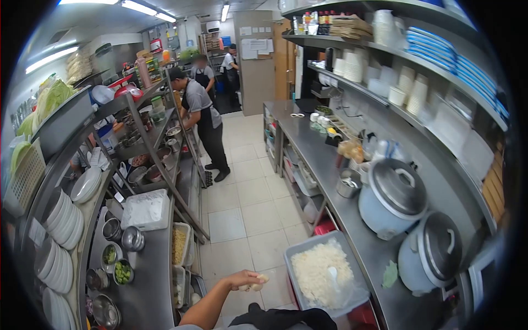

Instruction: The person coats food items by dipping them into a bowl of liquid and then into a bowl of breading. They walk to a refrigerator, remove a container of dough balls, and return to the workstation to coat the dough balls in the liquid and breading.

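My left hand (245, 280) reaches out from the bottom of the head view, over the floor between the two counters. Its fingers are closed around a few small, pale, roundish pieces (256, 285), whose kind I cannot make out. To the right of it stands a grey-blue tub (289, 259) of cooked white rice (316, 269), with a white scoop (332, 273) and clear plastic on top. Left of the hand, tubs of noodles (179, 246) and other food sit low beside the counter. My right hand is out of sight.
Two lidded rice cookers (385, 212) stand on the right counter (308, 143). Stacked plates (60, 217) and bowls of chopped greens (122, 272) are on the left. Along the tiled aisle (242, 192), a person in an apron (206, 110) leans to the shelves; others stand farther back.
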Available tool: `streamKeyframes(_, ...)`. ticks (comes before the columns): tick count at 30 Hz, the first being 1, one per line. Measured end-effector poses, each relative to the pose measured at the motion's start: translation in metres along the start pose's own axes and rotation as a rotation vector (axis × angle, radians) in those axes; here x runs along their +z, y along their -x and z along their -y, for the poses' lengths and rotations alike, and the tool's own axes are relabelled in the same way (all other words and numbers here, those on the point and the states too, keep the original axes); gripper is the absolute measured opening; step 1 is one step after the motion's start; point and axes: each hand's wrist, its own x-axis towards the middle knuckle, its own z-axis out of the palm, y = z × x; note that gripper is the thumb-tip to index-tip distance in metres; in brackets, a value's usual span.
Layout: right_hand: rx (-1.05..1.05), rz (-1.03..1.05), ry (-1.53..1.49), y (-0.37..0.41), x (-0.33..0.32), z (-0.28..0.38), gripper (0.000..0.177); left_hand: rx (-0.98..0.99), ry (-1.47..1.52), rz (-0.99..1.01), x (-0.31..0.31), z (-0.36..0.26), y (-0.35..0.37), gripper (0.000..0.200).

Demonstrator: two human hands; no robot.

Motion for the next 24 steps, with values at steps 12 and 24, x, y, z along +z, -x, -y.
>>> streamKeyframes(12,0.243,0.475,-0.522,0.228,0.216,0.335,0.029,0.362,1.012,0.207,-0.244,-0.115,-0.126,0.038)
streamKeyframes(24,0.629,1.206,-1.217,0.432,0.409,0.837,0.025,0.533,1.339,0.077,-0.464,-0.185,-0.183,0.033)
